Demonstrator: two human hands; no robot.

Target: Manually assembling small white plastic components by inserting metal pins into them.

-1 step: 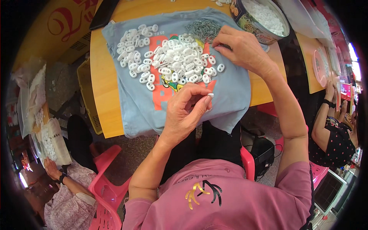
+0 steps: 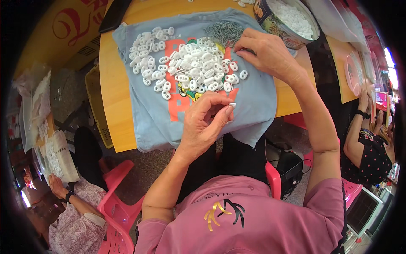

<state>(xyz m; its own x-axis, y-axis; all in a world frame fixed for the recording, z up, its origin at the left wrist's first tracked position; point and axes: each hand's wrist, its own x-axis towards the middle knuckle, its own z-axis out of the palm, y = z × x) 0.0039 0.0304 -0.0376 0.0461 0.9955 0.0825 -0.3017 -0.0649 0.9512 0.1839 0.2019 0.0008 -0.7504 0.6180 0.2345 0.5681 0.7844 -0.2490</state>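
Observation:
Between the thumb and index finger of my left hand [image 2: 205,120] is a small white plastic piece [image 2: 232,104], showing mostly its edge. It is held just in front of a heap of white oval two-hole pieces [image 2: 196,63]. A smaller, looser group of such pieces [image 2: 146,48] lies to the left. My right hand [image 2: 264,53] rests at the right side of a pile of tiny grey metal parts [image 2: 224,33]. Its fingers are curled together there, and whatever they pinch is hidden. Everything lies on a light blue printed T-shirt [image 2: 253,101] spread over the table.
A round tin [image 2: 277,31] full of white pieces stands at the back right of the yellow table [image 2: 120,131]. A dark flat object [image 2: 114,17] lies at the back left. Other people sit at both sides, one by a pink chair [image 2: 122,211].

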